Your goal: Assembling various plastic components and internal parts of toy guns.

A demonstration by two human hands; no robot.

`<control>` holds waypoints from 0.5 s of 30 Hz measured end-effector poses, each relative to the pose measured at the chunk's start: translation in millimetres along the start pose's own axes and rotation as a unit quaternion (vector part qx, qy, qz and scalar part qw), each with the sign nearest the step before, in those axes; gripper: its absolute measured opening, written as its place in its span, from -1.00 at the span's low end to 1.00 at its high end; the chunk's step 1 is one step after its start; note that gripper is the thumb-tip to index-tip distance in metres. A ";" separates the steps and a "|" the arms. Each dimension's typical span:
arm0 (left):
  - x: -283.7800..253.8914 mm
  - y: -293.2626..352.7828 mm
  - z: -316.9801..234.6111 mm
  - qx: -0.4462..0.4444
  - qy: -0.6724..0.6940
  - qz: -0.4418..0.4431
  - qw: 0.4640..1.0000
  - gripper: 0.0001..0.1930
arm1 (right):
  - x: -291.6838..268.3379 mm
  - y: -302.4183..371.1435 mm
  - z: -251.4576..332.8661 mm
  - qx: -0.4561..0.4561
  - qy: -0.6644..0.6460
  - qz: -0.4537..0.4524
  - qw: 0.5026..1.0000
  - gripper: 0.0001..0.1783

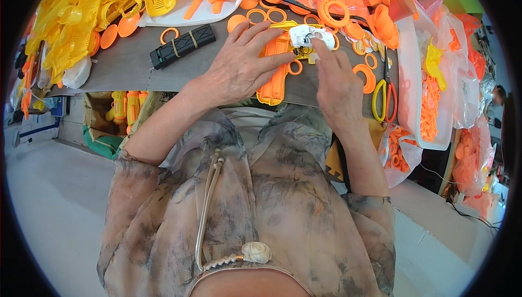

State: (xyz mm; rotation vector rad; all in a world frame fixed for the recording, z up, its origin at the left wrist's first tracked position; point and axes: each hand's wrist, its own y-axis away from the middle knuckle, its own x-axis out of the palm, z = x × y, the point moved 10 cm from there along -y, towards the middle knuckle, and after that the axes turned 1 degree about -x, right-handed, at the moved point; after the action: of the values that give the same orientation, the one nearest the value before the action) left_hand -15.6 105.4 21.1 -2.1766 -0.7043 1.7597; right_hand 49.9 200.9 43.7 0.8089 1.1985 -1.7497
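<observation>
Near the top centre of the frame, a long orange plastic housing shell with yellow edging (272, 88) lies slantwise on a grey tabletop (128, 74), its lower end close to the table's near edge. A white moulded plastic part with thin dark wires (300, 37) sits over the shell's upper end. The left hand (239, 66) comes in from the left, partly open, its fingers extended and spread over the shell and its thumb pointing toward the white part; whether it grips anything cannot be told. The right hand (338, 82) reaches up from the lower right, index finger extended onto the white part and the other fingers bent; its thumb and any grip are hard to make out. Left of the left hand lies a black oblong block with a pale band around it (183, 46). Right of the right hand, scissors with one yellow and one red handle (379, 101) lie near the table edge. A translucent plastic bin (409, 74) holding small orange plastic pieces (429, 113) stands at the right, and shiny yellow plastic shells (70, 30) are heaped at the upper left.
</observation>
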 end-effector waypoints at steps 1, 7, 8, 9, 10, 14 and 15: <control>1.2 -0.6 0.2 0.001 0.000 0.002 1.000 -0.67 | 7.3 1.2 -2.7 -0.002 0.044 0.022 0.999 -0.66; 0.6 -1.0 0.5 0.001 0.005 -0.002 1.000 -0.67 | 21.8 9.3 1.8 -0.011 0.065 0.052 0.996 -0.63; 0.4 -1.0 0.1 0.003 0.005 0.001 1.000 -0.67 | 22.4 8.9 2.9 -0.011 0.065 0.052 0.996 -0.63; 0.3 -0.4 -0.1 0.003 0.004 0.004 1.000 -0.67 | 27.6 9.0 1.4 0.006 0.051 0.075 0.996 -0.62; 0.3 -0.4 -0.2 0.003 0.004 0.005 1.000 -0.67 | 32.3 9.5 -1.0 0.022 0.037 0.097 0.994 -0.61; -0.7 -0.7 0.3 0.003 0.011 0.003 1.000 -0.66 | 30.0 2.4 -1.0 0.014 -0.031 0.102 0.994 -0.58; -0.2 -0.6 0.7 0.002 0.010 0.006 1.000 -0.66 | 39.5 3.0 -2.2 0.049 -0.010 0.174 0.983 -0.56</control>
State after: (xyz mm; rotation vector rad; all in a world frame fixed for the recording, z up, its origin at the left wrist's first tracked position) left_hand -16.4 105.8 21.4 -2.1965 -0.6834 1.7412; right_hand 35.5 191.3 8.0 0.9927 0.8996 -1.5307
